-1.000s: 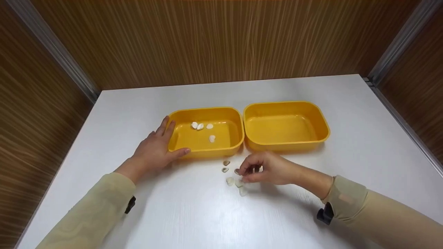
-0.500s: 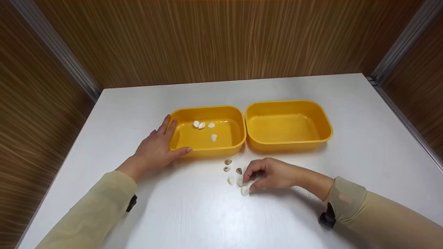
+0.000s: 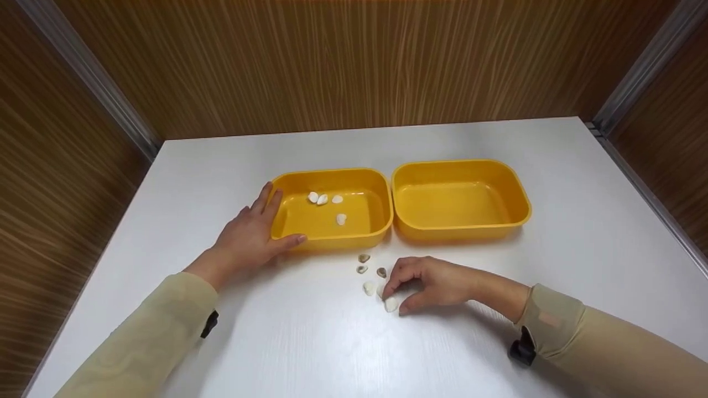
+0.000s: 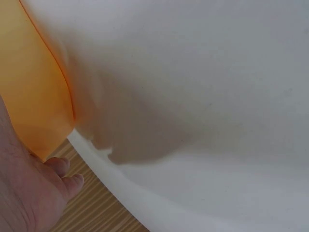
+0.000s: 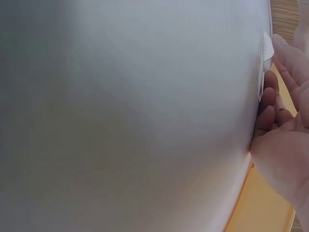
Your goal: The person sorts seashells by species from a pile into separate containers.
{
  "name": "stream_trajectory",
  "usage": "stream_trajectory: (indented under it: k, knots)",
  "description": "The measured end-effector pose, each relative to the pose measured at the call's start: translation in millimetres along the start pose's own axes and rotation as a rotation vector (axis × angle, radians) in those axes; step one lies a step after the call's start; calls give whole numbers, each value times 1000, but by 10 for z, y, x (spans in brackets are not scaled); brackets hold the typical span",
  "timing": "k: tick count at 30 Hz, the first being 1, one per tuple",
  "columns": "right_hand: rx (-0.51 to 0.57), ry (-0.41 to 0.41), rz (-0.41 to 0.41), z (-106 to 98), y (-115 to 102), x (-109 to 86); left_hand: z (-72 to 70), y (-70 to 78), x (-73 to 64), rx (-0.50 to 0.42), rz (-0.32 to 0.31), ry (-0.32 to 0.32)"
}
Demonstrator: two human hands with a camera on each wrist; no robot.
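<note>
Two yellow plastic bins stand side by side. In the head view my left hand (image 3: 246,240) rests on the near-left corner of the left bin (image 3: 345,242), fingers straight along its side and thumb over the front rim. Several white shells (image 3: 341,219) lie in that bin. My right hand (image 3: 434,282) is low over the table, thumb and index finger spread around a white shell (image 3: 391,304); no firm pinch shows. Beside it lie a white shell (image 3: 369,288) and another (image 3: 380,292) partly hidden by the fingers. The right wrist view shows a white shell (image 5: 268,48) at the thumb tip.
Brownish shells (image 3: 381,272) lie on the white table (image 3: 310,342) between the bins and my right hand. The right bin (image 3: 462,228) shows nothing inside. Wood-grain panels (image 3: 365,66) enclose the table at the back and sides.
My right hand has shifted slightly toward me, from beside the brownish shell to the nearest white shells, and its thumb and index finger have spread apart. My left hand stays on the bin.
</note>
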State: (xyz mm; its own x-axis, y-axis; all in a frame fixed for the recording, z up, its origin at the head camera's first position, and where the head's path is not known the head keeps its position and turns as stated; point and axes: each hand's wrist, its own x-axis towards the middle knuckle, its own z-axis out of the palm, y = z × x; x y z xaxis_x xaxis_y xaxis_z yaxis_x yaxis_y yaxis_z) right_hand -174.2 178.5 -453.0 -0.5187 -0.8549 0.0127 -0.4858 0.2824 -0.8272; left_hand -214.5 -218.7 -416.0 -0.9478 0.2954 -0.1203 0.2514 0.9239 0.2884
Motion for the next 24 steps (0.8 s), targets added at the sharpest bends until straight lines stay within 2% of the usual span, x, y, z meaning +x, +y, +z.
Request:
stream_trajectory:
  k: [11, 17, 24]
  knots:
    - [-28, 1, -19, 26, -16, -1, -9, -17, -10, -11, 28, 11]
    - [-47, -1, -1, 30, -33, -5, -8, -13, 3, -15, 10, -3]
    - [-58, -4, -18, 26, -39, -3, -9, -7, 5, -19, -5, -16]
